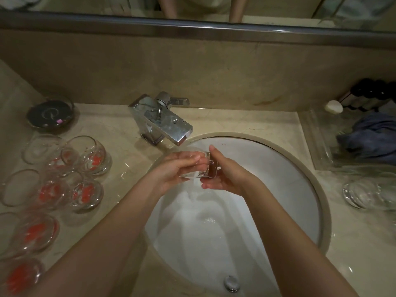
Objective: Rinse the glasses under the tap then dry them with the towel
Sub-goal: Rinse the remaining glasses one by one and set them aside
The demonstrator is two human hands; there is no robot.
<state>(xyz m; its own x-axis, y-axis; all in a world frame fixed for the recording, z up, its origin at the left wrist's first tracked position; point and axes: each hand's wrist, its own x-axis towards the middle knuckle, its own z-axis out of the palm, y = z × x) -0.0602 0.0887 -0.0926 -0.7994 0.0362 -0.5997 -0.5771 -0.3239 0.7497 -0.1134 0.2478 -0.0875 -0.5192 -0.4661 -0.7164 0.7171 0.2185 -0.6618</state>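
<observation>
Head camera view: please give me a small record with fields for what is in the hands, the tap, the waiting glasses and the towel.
held item: one clear glass, on its side over the sink
left hand: grips the glass
right hand: holds its base end
tap: water falls from the glass into the basin
waiting glasses: on the counter to the left, several with orange marks
finished glass: on the counter to the right
towel: blue, crumpled in a clear tray at right
</observation>
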